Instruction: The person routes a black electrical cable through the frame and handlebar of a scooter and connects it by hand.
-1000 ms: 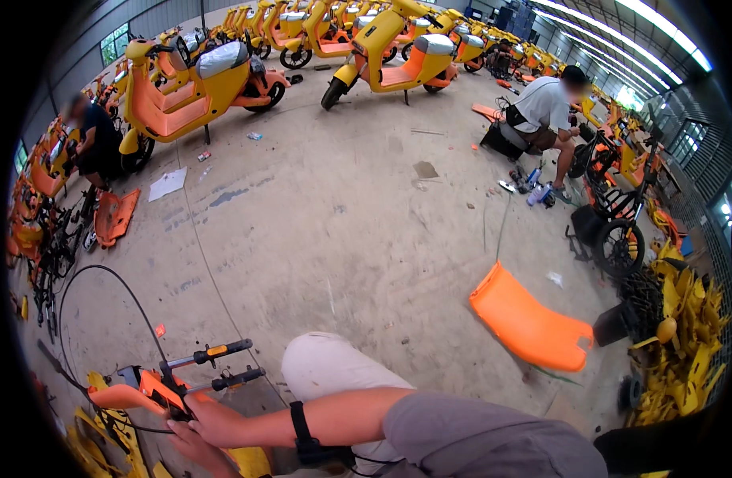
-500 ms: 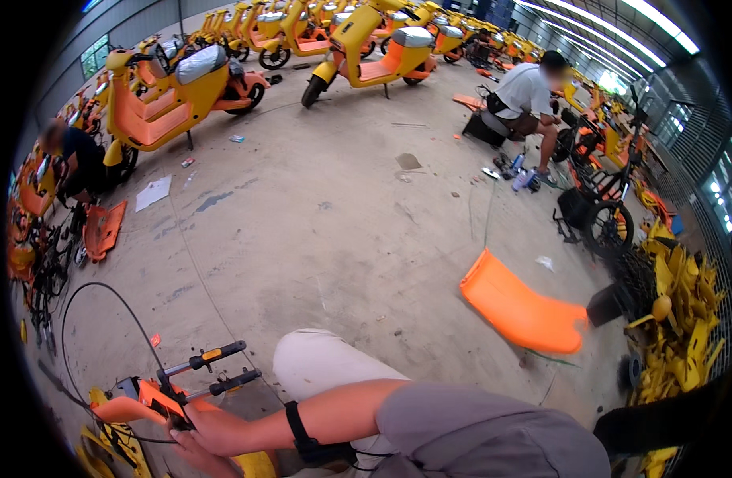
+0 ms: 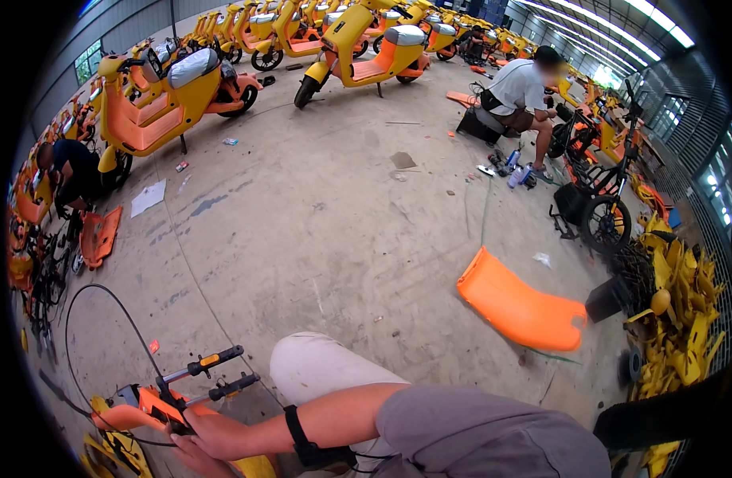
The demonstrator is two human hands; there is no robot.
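Note:
My right hand (image 3: 209, 434) reaches across from the lower right and rests closed on the orange handlebar cover (image 3: 135, 414) of a scooter at the lower left. The forearm wears a black wrist strap (image 3: 302, 438) below a grey sleeve. A black brake lever and grip (image 3: 203, 366) stick out just above the hand, and a black cable (image 3: 103, 307) loops up from the handlebar. My knee in pale trousers (image 3: 318, 366) is beside the arm. My left hand is out of view.
An orange panel (image 3: 517, 307) lies on the concrete floor to the right. Yellow parts (image 3: 685, 334) are piled at the right edge by a stripped black frame (image 3: 593, 207). A seated person (image 3: 521, 95) works at the back right, another (image 3: 67, 171) crouches at the left. Yellow-orange scooters (image 3: 155, 103) line the back.
The view has dipped and shifted slightly, so the floor and scooters sit a little lower. My hand stays on the handlebar cover.

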